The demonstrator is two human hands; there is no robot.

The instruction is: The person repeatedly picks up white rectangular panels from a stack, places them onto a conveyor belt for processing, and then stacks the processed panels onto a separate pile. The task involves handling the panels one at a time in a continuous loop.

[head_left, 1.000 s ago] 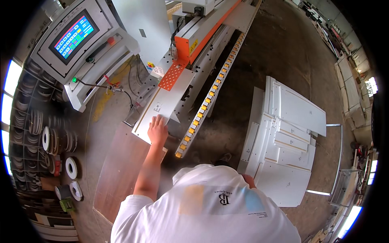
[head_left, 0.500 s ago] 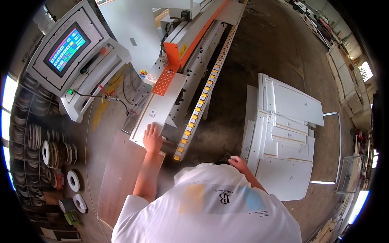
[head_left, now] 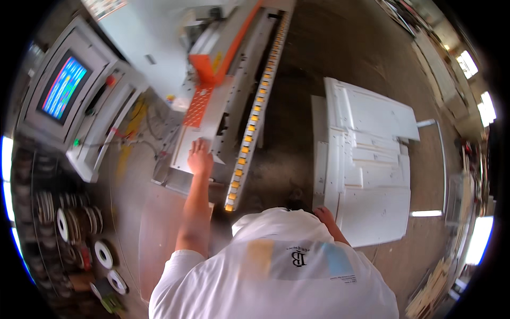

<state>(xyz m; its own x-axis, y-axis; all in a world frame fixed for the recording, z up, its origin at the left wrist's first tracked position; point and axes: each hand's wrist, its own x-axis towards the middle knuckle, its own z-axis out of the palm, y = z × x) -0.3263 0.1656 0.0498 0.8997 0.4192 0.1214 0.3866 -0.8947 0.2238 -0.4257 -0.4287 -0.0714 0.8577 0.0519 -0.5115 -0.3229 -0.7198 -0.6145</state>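
My left hand (head_left: 200,157) lies flat, fingers spread, on the white infeed table (head_left: 181,154) of a long woodworking machine with an orange guard (head_left: 208,68) and a rail of yellow rollers (head_left: 251,125). It holds nothing. My right hand (head_left: 324,215) rests on the near edge of the lowest white panel in a stack of white panels (head_left: 366,165) at my right, fingers on the board. My white shirt fills the lower middle of the view.
A control console with a bright coloured screen (head_left: 64,87) stands at the left. Rolls of edge tape (head_left: 79,234) lie in racks at the lower left. A brown board (head_left: 159,234) lies under my left arm. Concrete floor separates machine and stack.
The view has swung to the right. My left hand stays on the machine table. My right hand has come into view and moved onto the edge of the white panel stack.
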